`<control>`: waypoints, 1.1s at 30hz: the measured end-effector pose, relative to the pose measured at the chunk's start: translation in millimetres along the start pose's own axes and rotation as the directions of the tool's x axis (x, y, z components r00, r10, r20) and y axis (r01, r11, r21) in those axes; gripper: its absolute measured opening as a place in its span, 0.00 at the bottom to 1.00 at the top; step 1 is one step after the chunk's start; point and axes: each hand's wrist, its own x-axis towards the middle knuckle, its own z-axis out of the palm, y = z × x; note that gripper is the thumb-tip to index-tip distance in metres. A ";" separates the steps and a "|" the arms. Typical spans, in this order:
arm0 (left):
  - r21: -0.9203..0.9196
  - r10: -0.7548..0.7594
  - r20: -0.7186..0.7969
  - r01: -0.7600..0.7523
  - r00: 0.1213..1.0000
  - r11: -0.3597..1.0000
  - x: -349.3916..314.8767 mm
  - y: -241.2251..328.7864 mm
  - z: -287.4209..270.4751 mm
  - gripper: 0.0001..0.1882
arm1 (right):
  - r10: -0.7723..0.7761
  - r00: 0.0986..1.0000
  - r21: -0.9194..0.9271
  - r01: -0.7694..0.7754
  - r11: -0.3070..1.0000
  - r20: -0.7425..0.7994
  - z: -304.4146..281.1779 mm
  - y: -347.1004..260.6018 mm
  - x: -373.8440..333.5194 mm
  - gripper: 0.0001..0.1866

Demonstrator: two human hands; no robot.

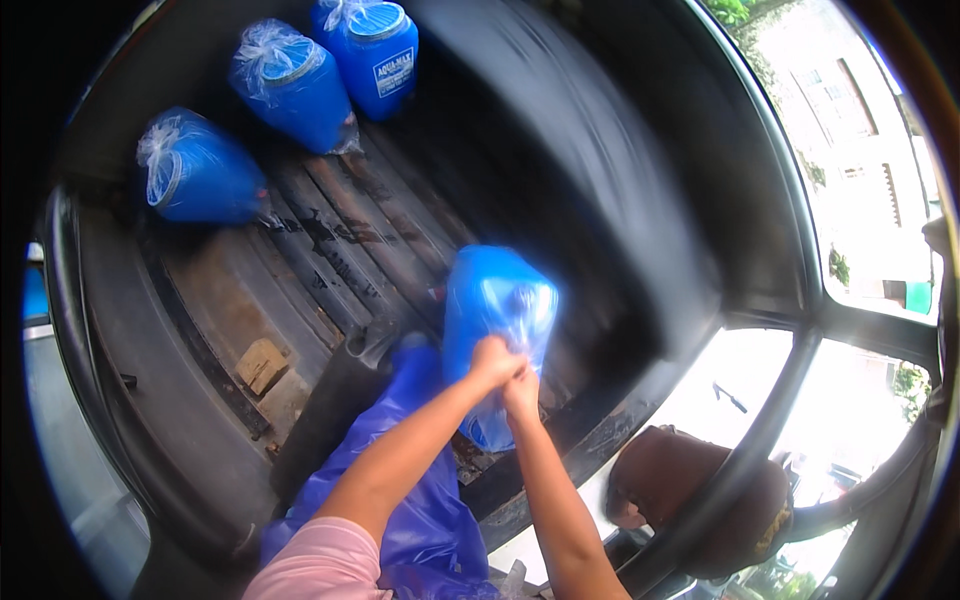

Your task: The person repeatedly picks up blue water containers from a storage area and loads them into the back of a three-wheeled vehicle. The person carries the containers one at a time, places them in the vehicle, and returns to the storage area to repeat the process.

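Observation:
A blue plastic jug (490, 285) in a clear plastic bag (490, 428) rests on the ridged floor in front of me. My left hand (492, 362) is closed on the gathered part of the bag, close against the jug. Right beside it, my right hand (521, 390) also grips the bunched plastic. The two hands almost touch, and their fingers are partly hidden and slightly blurred. Loose bag film hangs below the hands.
Three blue drums in knotted clear bags, a left one (205, 170), a middle one (295, 85) and a right one (370, 60), stand at the far left. Nearer are a wooden block (262, 366), a dark rolled mat (335, 415) and purple-blue sheeting (410, 490). A brown padded cylinder (690, 490) is by the right-hand frame.

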 end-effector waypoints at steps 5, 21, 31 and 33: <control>-0.004 -0.091 0.068 0.092 0.994 0.996 66.4 19.8 -12.8 0.20 | 0.002 1.000 -0.109 -0.004 0.994 -0.015 2.4 -18.0 70.9 0.11; 0.205 -0.458 -0.028 0.453 0.889 0.867 116.6 91.1 -22.2 0.12 | 0.167 0.984 -0.343 -0.138 0.929 0.056 19.1 -31.3 140.7 0.11; 0.282 -0.547 -0.095 0.550 0.832 0.786 115.9 98.6 -14.8 0.18 | 0.291 0.941 -0.702 -0.087 0.707 0.176 19.7 -66.0 143.5 0.12; 0.249 -0.573 -0.126 0.585 0.810 0.772 116.6 101.5 -12.9 0.18 | 0.306 0.930 -0.728 -0.065 0.683 0.204 21.0 -61.2 147.5 0.12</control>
